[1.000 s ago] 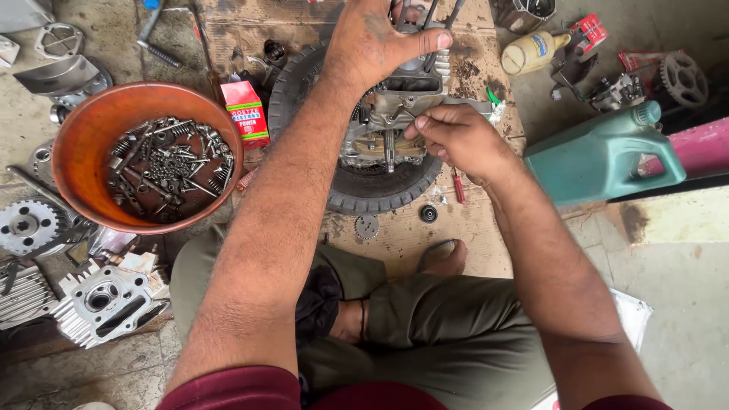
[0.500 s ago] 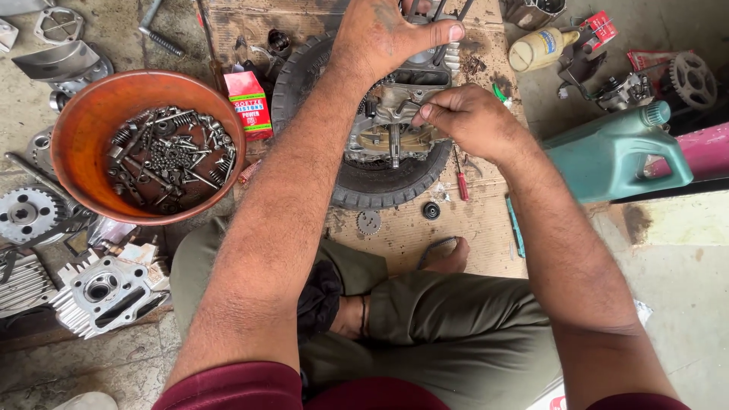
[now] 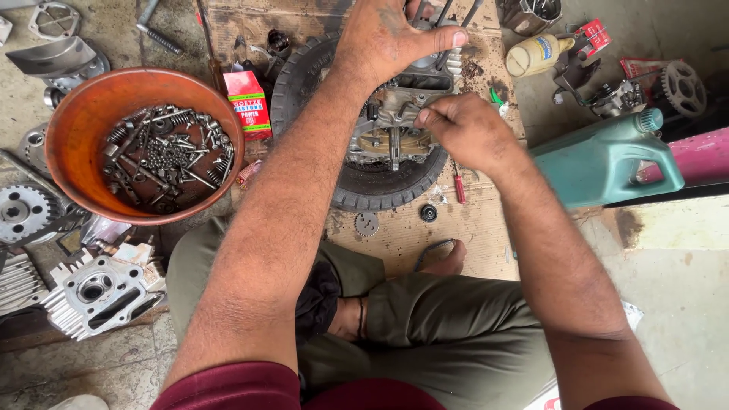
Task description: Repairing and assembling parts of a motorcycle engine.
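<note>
Nearest the camera, the person sits cross-legged in olive trousers [image 3: 456, 326], a bare foot [image 3: 444, 262] resting on the worn cardboard sheet [image 3: 471, 228] that covers the floor.

Just beyond the knees a small gear [image 3: 367, 224] and a dark round bearing [image 3: 428, 212] lie loose on the cardboard, so the assembly looks only partly done: some pieces wait outside the casing.

At twelve o'clock the engine crankcase [image 3: 391, 129] sits cradled in a small rubber tyre [image 3: 372, 190]. The right hand [image 3: 467, 133] has its fingertips pressed together, pinching something small at the casing's edge; what it pinches cannot be made out. The left hand [image 3: 395, 38] lies spread over the casing's far side, thumb pointing right, steadying it.

At ten o'clock an orange bowl [image 3: 76, 121] still holds many bolts and springs, with a red carton [image 3: 249, 105] beside it. At eight o'clock lies a finned cylinder head [image 3: 95, 292]; a sprocket [image 3: 19, 212] lies at nine. At two o'clock stand a teal oil jug [image 3: 607, 159] and a pale bottle [image 3: 535, 55].

The floor is stained, gritty concrete, a workshop littered with parts.
</note>
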